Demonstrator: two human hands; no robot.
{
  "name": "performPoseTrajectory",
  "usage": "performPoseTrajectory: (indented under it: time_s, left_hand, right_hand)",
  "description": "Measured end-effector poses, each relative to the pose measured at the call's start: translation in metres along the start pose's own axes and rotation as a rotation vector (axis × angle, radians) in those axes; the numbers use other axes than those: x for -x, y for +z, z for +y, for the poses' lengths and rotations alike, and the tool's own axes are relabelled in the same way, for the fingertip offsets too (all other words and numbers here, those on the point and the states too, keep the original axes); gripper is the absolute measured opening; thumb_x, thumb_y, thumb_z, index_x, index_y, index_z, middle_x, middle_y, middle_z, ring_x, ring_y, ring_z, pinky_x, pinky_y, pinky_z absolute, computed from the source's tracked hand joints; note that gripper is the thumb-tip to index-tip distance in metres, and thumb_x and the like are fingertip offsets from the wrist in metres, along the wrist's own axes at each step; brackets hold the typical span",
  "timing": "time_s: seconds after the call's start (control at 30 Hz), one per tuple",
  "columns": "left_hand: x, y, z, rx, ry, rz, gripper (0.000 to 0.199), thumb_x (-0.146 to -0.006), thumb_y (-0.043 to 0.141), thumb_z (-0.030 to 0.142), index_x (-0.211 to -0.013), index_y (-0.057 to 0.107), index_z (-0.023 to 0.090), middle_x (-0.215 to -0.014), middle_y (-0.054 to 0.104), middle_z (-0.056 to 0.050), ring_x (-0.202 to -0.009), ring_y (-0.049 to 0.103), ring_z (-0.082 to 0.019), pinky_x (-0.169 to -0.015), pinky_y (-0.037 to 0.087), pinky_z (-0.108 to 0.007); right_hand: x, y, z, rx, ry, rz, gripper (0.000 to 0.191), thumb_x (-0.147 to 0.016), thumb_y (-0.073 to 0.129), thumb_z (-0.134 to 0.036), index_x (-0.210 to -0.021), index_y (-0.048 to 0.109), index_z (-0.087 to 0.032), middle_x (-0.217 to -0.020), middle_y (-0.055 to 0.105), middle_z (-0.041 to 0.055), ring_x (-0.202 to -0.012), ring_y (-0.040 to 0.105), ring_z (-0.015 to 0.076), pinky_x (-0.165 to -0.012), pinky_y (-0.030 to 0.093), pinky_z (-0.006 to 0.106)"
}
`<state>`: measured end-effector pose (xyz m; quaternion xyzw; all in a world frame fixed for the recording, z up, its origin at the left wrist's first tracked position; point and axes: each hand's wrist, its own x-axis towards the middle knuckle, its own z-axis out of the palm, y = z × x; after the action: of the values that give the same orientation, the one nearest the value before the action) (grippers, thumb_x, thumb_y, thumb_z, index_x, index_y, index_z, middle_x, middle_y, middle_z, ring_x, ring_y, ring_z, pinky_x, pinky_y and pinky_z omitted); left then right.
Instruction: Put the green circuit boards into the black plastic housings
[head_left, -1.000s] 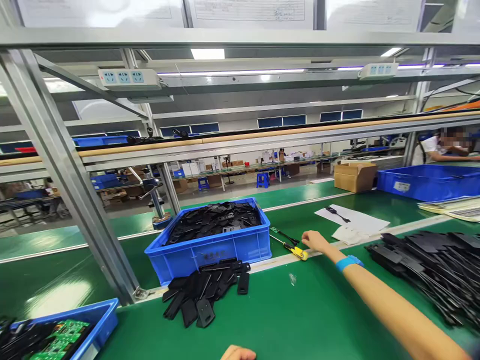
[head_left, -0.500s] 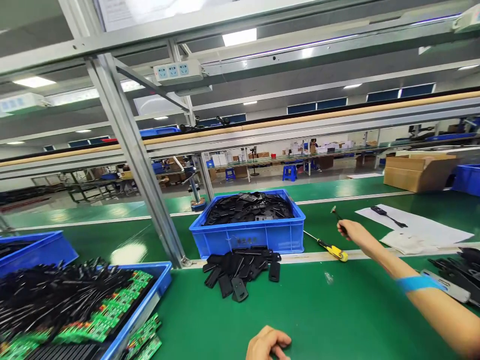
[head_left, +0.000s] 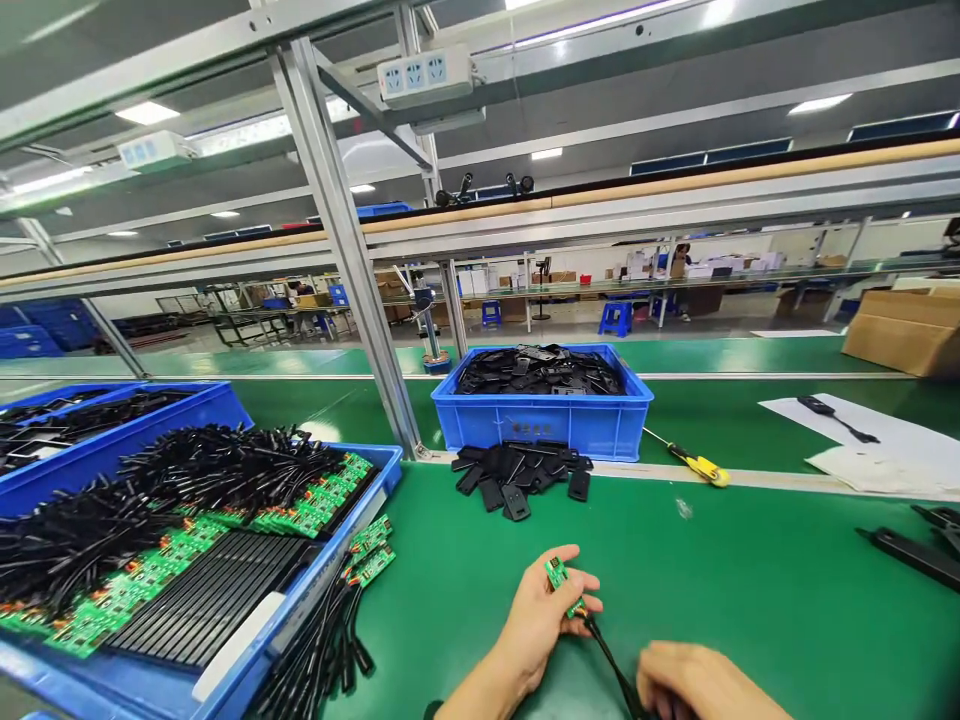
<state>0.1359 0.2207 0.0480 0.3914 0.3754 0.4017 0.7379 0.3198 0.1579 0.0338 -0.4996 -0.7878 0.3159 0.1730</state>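
Note:
My left hand (head_left: 536,620) pinches a small green circuit board (head_left: 556,574) between thumb and fingers, above the green work surface. A black cable (head_left: 611,655) runs from the board's lower end toward the bottom edge. There my right hand (head_left: 686,680) has its fingers curled round the cable; they are slightly blurred and the cable's far end is hidden. To the left, more boards with cables (head_left: 371,555) lie beside a blue tray (head_left: 390,470) holding many of the same. Flat black plastic covers (head_left: 516,502) are piled in front of my hands.
Behind the loose covers stands a blue bin (head_left: 540,420) full of black parts. A yellow-handled screwdriver (head_left: 705,468) lies to its right. Farther right are a white paper sheet (head_left: 915,450) and a cardboard box (head_left: 900,330). A metal post (head_left: 352,250) rises left of the bin.
My right hand has come back from beside the screwdriver to the bottom centre. My left hand has risen into fuller view, with the circuit board now visible in it. The view has shifted left and downward.

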Motion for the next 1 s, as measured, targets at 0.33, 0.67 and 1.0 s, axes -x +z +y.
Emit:
performPoseTrajectory:
  time_s: [0.33, 0.67, 1.0]
  left_hand:
    - [0.018, 0.009, -0.001, 0.014, -0.196, -0.344, 0.083, -0.067, 0.076, 0.029, -0.139, 0.035, 0.026, -0.081, 0.056, -0.002, -0.075, 0.057, -0.013, -0.055, 0.052, -0.018]
    - [0.019, 0.015, -0.002, -0.171, -0.114, -0.372, 0.056, -0.073, 0.059, 0.014, -0.128, 0.049, 0.024, -0.084, 0.052, 0.0, -0.063, 0.044, -0.007, -0.055, 0.044, -0.016]
    - [0.015, 0.016, -0.001, -0.197, -0.139, -0.37, 0.061, -0.067, 0.053, 0.008, -0.127, 0.051, 0.019, -0.071, 0.047, 0.004, -0.06, 0.038, -0.007, -0.056, 0.033, -0.017]
  right_hand:
    - [-0.033, -0.014, -0.024, -0.692, 0.065, 0.166, 0.04, -0.085, 0.047, -0.056, -0.075, 0.053, -0.018, -0.063, 0.048, -0.0027, -0.056, 0.044, 0.0125, -0.055, 0.037, 0.024]
    - [-0.035, -0.001, -0.018, -0.67, 0.204, 0.254, 0.044, -0.072, 0.062, -0.06, -0.063, 0.05, -0.018, -0.057, 0.048, -0.0023, -0.053, 0.041, 0.012, -0.051, 0.035, 0.024]
    - [-0.029, -0.008, -0.025, -0.748, 0.207, 0.199, 0.036, -0.074, 0.059, -0.053, -0.065, 0.053, -0.019, -0.058, 0.047, -0.0028, -0.051, 0.039, 0.0108, -0.049, 0.033, 0.022]
